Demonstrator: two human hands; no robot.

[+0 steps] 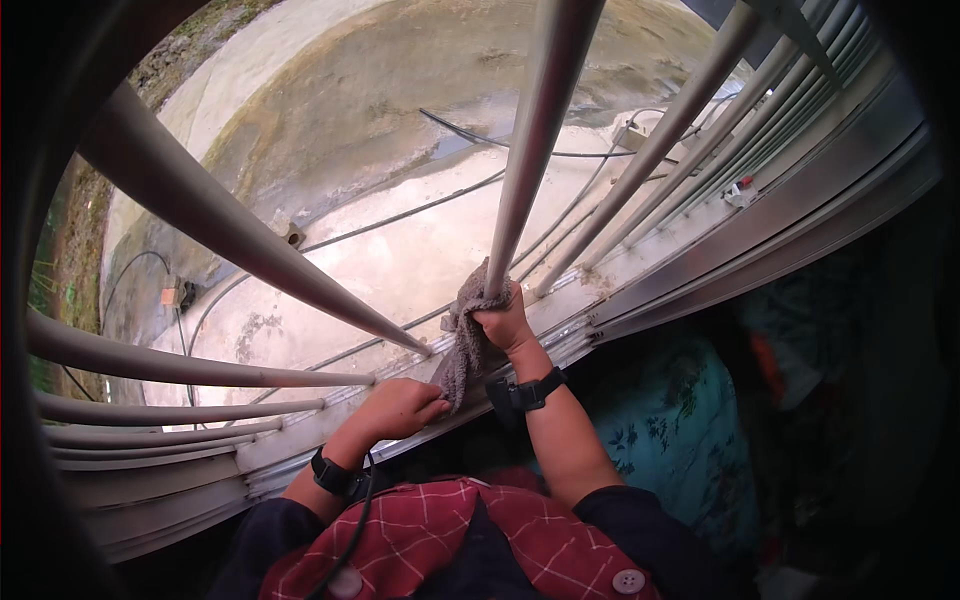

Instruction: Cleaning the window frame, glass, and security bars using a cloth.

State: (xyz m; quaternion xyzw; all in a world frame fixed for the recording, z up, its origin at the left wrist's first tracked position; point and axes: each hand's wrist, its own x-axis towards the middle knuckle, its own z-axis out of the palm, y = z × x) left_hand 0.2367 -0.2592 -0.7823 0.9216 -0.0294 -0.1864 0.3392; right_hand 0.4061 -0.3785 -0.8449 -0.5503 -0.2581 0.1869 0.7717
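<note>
A grey towelling cloth (466,349) is wrapped around the foot of a metal window bar (529,142), low down by the window sill (420,369). My right hand (507,321) grips the cloth against that bar. Folds of the cloth hang from there towards my left hand (399,409). That left hand lies at the sill with its fingers curled, its fingertips beside the cloth's lower end. Whether they pinch the cloth is hidden. Each wrist has a black strap, and a black cable (365,517) runs down from the left one.
More upright bars (255,232) stand along the window on both sides. Sliding window panels (757,240) are stacked at right. Outside, black cables (405,217) cross a concrete ledge (375,262). A small red-and-white object (740,191) sits on the sill. Teal patterned fabric (675,442) lies below right.
</note>
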